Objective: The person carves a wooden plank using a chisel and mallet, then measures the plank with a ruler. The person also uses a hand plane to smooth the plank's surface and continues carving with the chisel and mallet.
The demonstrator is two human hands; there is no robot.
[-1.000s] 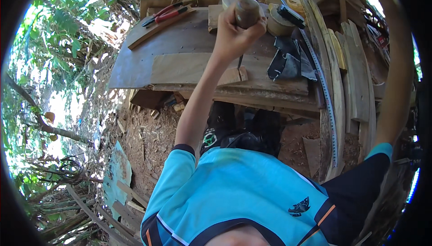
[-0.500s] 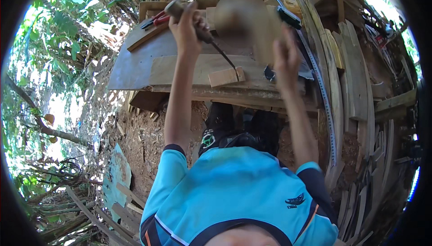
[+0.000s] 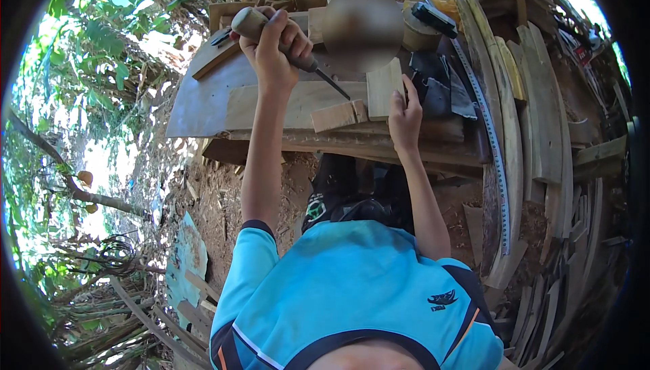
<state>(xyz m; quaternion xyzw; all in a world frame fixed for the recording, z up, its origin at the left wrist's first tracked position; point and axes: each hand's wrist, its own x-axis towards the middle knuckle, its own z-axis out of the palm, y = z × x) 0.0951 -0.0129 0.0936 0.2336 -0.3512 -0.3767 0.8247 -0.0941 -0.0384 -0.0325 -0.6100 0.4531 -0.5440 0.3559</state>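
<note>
My left hand (image 3: 272,50) is wrapped round the wooden handle of a chisel (image 3: 306,63), held at a slant. The chisel's thin dark blade runs down to a small wood block (image 3: 330,119), its tip at the notch near the block's right end. That block lies at the near edge of the workbench (image 3: 196,102), partly on a flat plank (image 3: 264,104). In my right hand (image 3: 406,121) is a pale flat piece of wood (image 3: 384,91), gripped along its right side with the thumb on top. It stands just right of the block.
Dark cloth or plastic (image 3: 433,79) lies right of my right hand. Beyond it are a brush-like tool (image 3: 433,19), a long measuring tape (image 3: 489,133) and stacked boards (image 3: 538,113). A wood strip (image 3: 215,60) rests at the bench's far left. A round patch at the back is blurred.
My right hand has come down and to the left with the flat piece of wood, from beyond the block to beside it. My left hand has shifted slightly; the chisel tip stays at the block.
</note>
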